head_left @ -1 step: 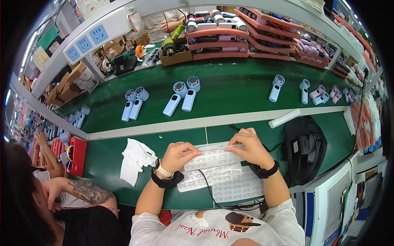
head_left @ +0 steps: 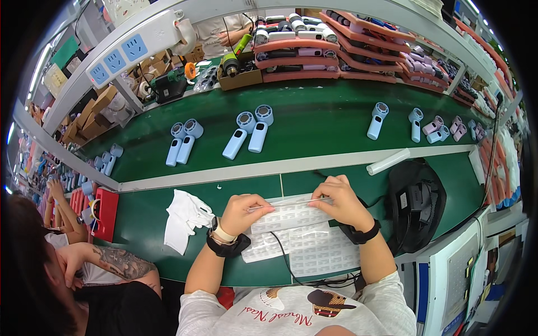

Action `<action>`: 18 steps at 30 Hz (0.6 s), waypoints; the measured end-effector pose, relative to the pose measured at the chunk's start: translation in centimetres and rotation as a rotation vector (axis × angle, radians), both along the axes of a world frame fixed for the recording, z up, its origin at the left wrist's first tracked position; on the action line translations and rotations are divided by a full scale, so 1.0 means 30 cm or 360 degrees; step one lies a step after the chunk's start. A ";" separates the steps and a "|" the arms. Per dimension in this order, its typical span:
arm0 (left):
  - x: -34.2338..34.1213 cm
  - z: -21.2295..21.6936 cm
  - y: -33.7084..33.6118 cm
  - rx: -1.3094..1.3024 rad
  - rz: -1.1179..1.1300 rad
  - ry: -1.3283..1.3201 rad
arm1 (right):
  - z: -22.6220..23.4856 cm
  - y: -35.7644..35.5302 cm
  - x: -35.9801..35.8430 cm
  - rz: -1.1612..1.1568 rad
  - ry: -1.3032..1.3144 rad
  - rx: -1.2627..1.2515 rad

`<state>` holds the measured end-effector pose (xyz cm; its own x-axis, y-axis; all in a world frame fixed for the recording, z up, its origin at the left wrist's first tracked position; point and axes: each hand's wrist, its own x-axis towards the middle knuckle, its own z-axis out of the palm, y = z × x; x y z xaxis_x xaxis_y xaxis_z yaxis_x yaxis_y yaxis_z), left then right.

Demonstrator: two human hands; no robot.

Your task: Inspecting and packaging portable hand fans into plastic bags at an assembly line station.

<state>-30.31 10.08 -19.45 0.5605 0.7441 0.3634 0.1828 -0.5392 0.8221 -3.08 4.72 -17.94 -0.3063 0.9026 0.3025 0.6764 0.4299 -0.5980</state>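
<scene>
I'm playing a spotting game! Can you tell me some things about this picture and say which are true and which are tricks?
1. Both hands, left hand and right hand, hold a thin strip between them. True.
2. The strip is held over sheets of small labels. True.
3. The white cloth lies to the right of the hands. False: it lies to their left.
4. The fans on the belt are red. False: they are light blue.
5. Each wrist wears a dark band. True.
</scene>
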 end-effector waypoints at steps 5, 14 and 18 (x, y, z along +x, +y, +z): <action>-0.026 0.002 0.023 -0.0227 0.0040 0.0033 | 0.008 0.005 0.025 -0.0095 0.0251 -0.0048; -0.057 -0.032 0.051 -0.0627 0.0023 -0.0097 | 0.018 0.011 0.079 0.0068 0.0507 0.0038; -0.061 -0.046 0.059 -0.0846 0.0004 -0.0169 | 0.008 0.006 0.075 0.0097 0.0812 -0.0089</action>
